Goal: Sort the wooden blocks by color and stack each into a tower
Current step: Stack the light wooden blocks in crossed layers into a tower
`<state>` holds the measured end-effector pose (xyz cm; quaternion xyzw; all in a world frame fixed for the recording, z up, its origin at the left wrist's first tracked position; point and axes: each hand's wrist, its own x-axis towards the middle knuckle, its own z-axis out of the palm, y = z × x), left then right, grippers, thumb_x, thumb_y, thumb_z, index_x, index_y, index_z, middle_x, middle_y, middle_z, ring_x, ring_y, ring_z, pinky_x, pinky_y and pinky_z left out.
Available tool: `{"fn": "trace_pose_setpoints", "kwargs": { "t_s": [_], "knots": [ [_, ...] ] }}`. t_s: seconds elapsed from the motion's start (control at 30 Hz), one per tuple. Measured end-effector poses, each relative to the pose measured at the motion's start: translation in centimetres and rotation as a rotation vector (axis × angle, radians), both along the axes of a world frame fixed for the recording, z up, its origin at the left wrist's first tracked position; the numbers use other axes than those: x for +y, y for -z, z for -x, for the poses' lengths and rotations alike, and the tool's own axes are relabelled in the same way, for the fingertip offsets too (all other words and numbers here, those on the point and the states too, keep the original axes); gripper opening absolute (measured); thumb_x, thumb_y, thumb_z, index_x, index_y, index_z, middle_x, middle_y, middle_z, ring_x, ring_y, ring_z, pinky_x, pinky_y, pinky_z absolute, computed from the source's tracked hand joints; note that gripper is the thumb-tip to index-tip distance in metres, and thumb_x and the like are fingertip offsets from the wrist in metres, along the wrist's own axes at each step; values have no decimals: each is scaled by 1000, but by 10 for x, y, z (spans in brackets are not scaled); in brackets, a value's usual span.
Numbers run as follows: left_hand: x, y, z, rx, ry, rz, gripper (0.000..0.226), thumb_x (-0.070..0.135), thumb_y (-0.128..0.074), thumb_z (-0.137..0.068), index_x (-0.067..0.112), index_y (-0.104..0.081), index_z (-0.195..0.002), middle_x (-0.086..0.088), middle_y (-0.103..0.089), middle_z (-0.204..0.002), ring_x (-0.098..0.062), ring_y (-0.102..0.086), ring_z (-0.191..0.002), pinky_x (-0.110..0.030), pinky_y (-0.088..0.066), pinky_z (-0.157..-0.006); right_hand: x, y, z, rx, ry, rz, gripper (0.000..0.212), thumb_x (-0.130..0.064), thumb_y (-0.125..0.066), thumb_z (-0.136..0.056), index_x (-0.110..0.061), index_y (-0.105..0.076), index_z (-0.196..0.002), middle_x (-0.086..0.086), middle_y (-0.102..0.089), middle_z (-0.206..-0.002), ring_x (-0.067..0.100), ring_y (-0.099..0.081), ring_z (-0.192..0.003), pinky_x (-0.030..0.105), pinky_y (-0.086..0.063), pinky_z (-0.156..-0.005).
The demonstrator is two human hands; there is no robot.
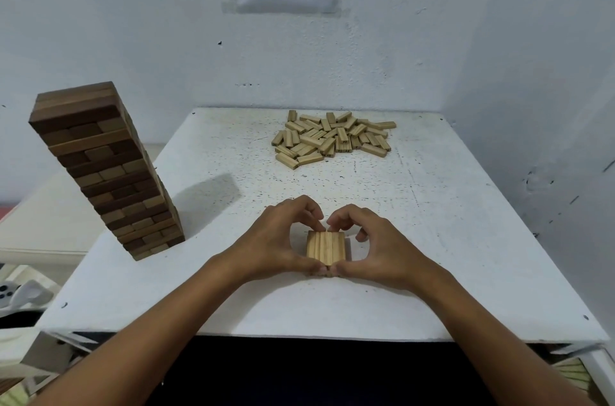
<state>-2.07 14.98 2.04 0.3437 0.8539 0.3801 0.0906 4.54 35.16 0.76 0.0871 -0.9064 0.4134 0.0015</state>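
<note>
A short stack of light wooden blocks (326, 247) sits near the front middle of the white table (432, 239), its top layer lying side by side. My left hand (276, 239) and my right hand (376, 246) cup it from both sides, with fingertips on its far edge and thumbs meeting at its near edge. A loose pile of light blocks (332, 137) lies at the back of the table. A tall tower of dark brown blocks (106, 169) stands at the left edge.
White walls close off the back and the right side. Beyond the table's left edge are a lower pale surface (50, 226) and a white object (23, 296). The table's front edge runs just below my forearms.
</note>
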Motion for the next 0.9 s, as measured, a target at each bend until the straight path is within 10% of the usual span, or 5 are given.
{"fn": "trace_pose_setpoints", "kwargs": {
  "t_s": [0.43,0.9],
  "knots": [
    [-4,0,-1,16,36,10,66,57,-80,-51,35,-53,-106,22,-60,-111,-1,-52,-112,-38,-46,-93,4,1,0,-28,-34,-26,66,-31,-83,-70,-46,-45,-122,-24,-55,-122,-5,-44,-117,15,-39,-83],
    [-8,9,6,-54,42,51,74,40,-94,-53,45,-42,-106,13,-66,-109,1,-57,-107,-25,-46,-87,5,7,-4,-60,13,-71,85,-37,-85,-65,-53,-34,-130,-19,-55,-119,-6,-47,-115,17,-41,-90]
  ]
}}
